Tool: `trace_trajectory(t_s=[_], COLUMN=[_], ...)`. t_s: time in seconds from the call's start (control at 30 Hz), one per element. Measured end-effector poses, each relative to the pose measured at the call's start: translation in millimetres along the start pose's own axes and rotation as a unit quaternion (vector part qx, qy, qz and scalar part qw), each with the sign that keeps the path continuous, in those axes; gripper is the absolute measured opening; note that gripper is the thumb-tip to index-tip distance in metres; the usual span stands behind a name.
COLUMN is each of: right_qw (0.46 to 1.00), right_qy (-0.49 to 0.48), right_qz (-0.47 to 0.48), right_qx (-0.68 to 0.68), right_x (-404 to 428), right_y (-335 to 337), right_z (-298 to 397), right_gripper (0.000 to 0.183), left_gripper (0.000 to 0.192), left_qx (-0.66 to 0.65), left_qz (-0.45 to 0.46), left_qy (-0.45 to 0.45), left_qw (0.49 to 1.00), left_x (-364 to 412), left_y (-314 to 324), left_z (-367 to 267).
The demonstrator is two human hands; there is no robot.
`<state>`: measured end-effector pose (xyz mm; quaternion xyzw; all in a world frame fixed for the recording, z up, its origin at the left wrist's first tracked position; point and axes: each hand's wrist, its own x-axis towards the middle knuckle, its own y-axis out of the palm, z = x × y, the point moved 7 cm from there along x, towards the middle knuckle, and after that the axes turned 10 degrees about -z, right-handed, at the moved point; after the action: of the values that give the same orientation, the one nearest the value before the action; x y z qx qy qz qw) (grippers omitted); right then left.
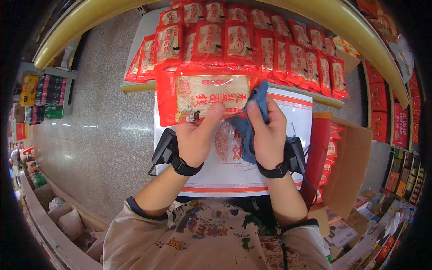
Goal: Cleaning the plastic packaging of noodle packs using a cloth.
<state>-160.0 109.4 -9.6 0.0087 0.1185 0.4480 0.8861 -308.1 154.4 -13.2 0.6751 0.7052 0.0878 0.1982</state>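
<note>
A red plastic packet of thin dried noodles with a clear window lies across my left hand, its thumb on the lower edge of the wrapper. My right hand pinches a blue cloth. Part of that cloth wraps over the packet's right end, and the rest hangs down below. Beneath both hands is a white printed carton with red bands along its edges. Each wrist wears a black strap with a small device on it.
Many similar packets stand in rows on a shelf just beyond my hands. An opened cardboard box holding red packets is at the right. Yellowish shelf edging arches overhead. Stocked shelves line both sides; speckled floor extends left.
</note>
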Motion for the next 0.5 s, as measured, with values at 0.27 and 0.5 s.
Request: trace_trajectory(t_s=[0.27,0.5], right_qw=[0.999,0.998], right_qy=[-0.029,-0.007], right_qz=[-0.005,0.025], right_qx=[0.02,0.051], right_x=[4.1,5.2], right_y=[-5.2,-5.9], right_z=[0.2,6.9], right_gripper=[0.022,0.029], left_gripper=[0.025,0.026], left_qx=[0.079,0.04], left_qz=[0.004,0.026], left_qy=[-0.023,-0.02], left_qw=[0.997,0.999], left_x=[-3.1,0.8], left_y=[-0.9,-0.7], left_z=[-0.4,5.9])
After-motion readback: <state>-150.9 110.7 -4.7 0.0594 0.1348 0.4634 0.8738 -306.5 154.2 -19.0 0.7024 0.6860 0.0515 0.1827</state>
